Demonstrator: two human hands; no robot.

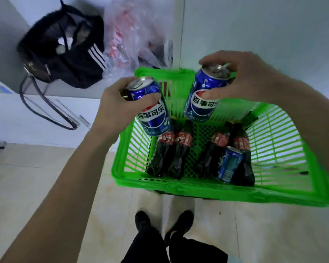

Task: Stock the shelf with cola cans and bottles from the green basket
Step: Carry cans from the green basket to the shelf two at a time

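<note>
From the head camera, you looked down at a green basket [198,188] standing on the pale tiled floor [46,177], just ahead of your two dark shoes [163,223].

Your left hand [120,109] was wrapped around a blue cola can [150,109], thumb across its front and fingers curled behind, holding it tilted above the basket's left wall. Your right hand [241,78] gripped a second blue can [203,95] near its top, thumb pressed on the label and fingers curved over the rim, so that the can hung tilted over the far part of the basket. The two cans were apart, neither touching the other.

Inside the basket, four dark cola bottles with red labels lay on the mesh bottom: a left pair [169,154] side by side, and a right pair [241,154] further over. A third blue can [229,164] lay on its side between the bottles of the right pair, touching them.

Beyond the basket, against the wall, lay a black bag with white stripes [68,48], its strap [44,109] trailing over a white ledge, and next to it a crumpled clear plastic bag [135,35] with red print showing through. The shelf itself was not visible in this view.
</note>
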